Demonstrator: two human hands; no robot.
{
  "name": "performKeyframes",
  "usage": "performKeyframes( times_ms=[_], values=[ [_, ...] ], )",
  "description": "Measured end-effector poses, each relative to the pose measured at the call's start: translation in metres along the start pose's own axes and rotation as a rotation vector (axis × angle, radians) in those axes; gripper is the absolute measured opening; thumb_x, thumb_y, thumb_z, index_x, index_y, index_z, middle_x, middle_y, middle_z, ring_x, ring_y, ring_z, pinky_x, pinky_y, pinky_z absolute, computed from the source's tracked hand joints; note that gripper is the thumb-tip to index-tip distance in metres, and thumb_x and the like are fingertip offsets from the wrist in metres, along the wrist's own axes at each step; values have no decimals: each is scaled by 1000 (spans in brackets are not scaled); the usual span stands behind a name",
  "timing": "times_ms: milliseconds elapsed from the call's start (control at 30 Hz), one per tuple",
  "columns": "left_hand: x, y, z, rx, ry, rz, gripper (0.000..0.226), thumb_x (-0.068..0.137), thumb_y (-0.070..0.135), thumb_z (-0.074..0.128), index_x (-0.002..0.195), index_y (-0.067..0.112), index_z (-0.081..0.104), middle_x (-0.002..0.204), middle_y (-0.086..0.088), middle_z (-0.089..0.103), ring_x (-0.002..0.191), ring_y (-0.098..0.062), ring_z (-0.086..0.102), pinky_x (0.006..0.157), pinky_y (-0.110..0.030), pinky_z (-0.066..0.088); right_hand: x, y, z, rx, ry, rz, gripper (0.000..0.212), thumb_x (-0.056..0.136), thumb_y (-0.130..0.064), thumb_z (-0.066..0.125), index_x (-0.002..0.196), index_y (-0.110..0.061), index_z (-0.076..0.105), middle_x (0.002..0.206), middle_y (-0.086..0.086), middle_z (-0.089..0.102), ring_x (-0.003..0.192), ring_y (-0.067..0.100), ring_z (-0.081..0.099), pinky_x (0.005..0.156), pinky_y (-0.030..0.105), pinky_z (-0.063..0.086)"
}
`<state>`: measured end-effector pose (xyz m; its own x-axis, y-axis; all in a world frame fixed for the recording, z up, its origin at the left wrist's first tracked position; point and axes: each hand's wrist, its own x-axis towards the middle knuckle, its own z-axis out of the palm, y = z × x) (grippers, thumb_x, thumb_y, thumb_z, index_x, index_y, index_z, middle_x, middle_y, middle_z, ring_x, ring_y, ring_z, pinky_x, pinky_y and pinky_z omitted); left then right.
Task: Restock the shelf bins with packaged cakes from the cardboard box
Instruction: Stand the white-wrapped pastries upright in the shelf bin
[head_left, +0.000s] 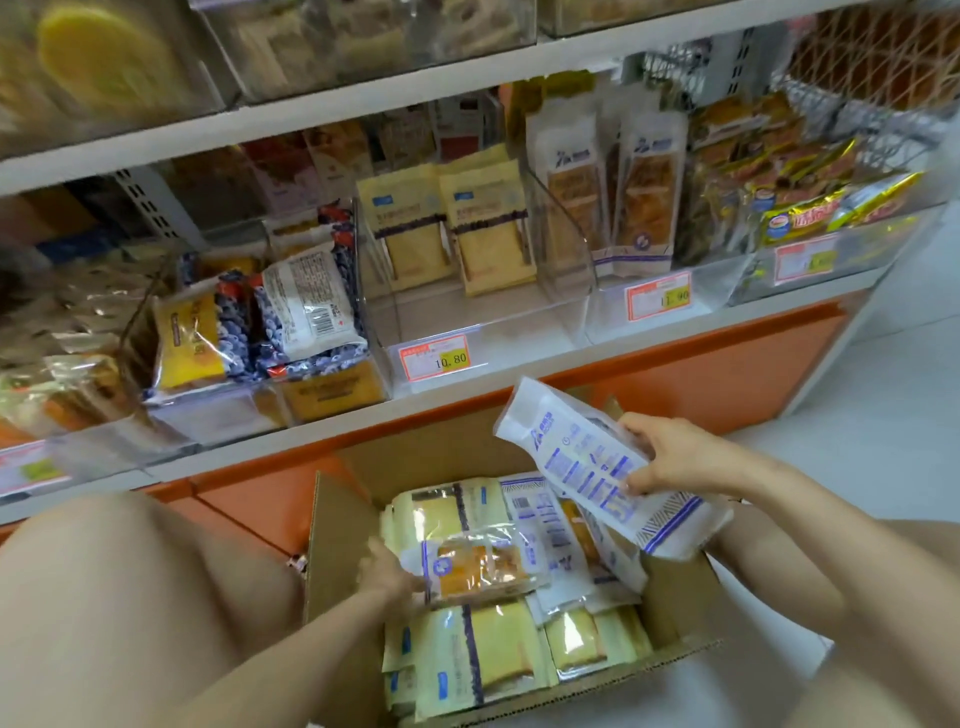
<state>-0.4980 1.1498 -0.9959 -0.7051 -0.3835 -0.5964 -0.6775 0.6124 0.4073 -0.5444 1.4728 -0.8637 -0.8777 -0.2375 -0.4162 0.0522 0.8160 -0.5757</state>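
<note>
An open cardboard box (340, 561) stands on the floor under the shelf, filled with yellow and white packaged cakes. My right hand (670, 457) grips a long white and blue cake packet (587, 462) held tilted above the box's right side. My left hand (387, 569) holds the left end of a clear-windowed white packet (480, 566) that lies across the yellow packets in the box. On the shelf above, a clear bin (550, 322) holds two yellow cake packets (447, 228), and the bin to its right holds upright white and blue packets (608, 182).
Price tags (436, 356) hang on the bin fronts. Blueberry-print packets (270, 317) fill the bin at the left, and gold snack bags (795, 208) fill the one at the right. The orange shelf base (701, 384) is behind the box. My bare knee (130, 597) is at the left.
</note>
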Motion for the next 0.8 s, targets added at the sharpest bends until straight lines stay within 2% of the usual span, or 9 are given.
performKeyframes(
  times_ms=[33, 67, 100, 167, 267, 433, 533, 667, 800],
  values=[
    [3, -2, 2, 250, 61, 105, 96, 74, 23, 78, 143, 6, 14, 139, -16, 34, 120, -27, 42, 95, -35, 43, 1, -1, 0, -9, 0, -11, 32, 68, -18, 77, 90, -22, 53, 88, -3, 68, 80, 17, 65, 77, 37, 53],
    [6, -2, 5, 455, 101, 243, 96, 74, 31, 77, 144, 12, 15, 139, -11, 31, 125, -25, 37, 99, -33, 39, 3, -2, 0, -17, -1, -22, 33, 69, -19, 77, 92, -22, 54, 89, -2, 68, 81, 17, 66, 77, 38, 53],
    [9, 1, 7, 587, 125, 390, 93, 75, 36, 75, 144, 16, 16, 139, -7, 30, 125, -22, 35, 101, -31, 37, 5, -4, 0, -18, -7, -32, 32, 70, -19, 76, 93, -22, 53, 90, -2, 68, 82, 17, 66, 77, 38, 53],
    [18, 8, 16, 751, 51, 598, 86, 79, 37, 68, 144, 17, 17, 139, -4, 31, 126, -20, 33, 104, -29, 32, 8, -7, 0, -13, -19, -49, 31, 73, -19, 75, 92, -22, 52, 90, -3, 67, 82, 16, 65, 76, 36, 54],
    [27, 19, 31, 915, -115, 663, 79, 80, 33, 63, 143, 14, 18, 138, -9, 36, 127, -26, 32, 105, -32, 26, 12, -8, 3, -17, -34, -57, 30, 73, -19, 75, 84, -25, 48, 86, -8, 65, 80, 13, 64, 70, 29, 51],
    [44, 18, 45, 945, -184, 613, 69, 78, 24, 61, 134, 14, 23, 130, -13, 44, 119, -29, 41, 98, -33, 32, 15, 0, 6, -19, -44, -10, 30, 74, -21, 75, 81, -28, 47, 82, -11, 63, 74, 7, 63, 61, 22, 45],
    [46, 19, 44, 972, -190, 640, 66, 75, 26, 63, 129, 13, 27, 126, -11, 41, 112, -29, 47, 91, -33, 37, 18, 5, 7, -37, -53, 11, 30, 74, -21, 75, 81, -28, 47, 86, -8, 65, 76, 9, 64, 63, 23, 47],
    [42, 17, 39, 895, -275, 693, 59, 77, 25, 64, 123, 15, 28, 122, -10, 40, 82, -27, 50, 66, -32, 36, 24, 1, 5, -64, -67, 0, 30, 74, -21, 75, 79, -28, 46, 83, -10, 65, 75, 8, 64, 66, 24, 50],
    [30, 16, 29, 860, -381, 811, 65, 82, 25, 62, 132, 20, 20, 117, -9, 52, 78, -22, 45, 68, -29, 34, 26, -9, -1, -34, -68, -31, 28, 76, -20, 74, 88, -28, 49, 87, -10, 65, 75, 4, 64, 64, 22, 50]
  ],
)
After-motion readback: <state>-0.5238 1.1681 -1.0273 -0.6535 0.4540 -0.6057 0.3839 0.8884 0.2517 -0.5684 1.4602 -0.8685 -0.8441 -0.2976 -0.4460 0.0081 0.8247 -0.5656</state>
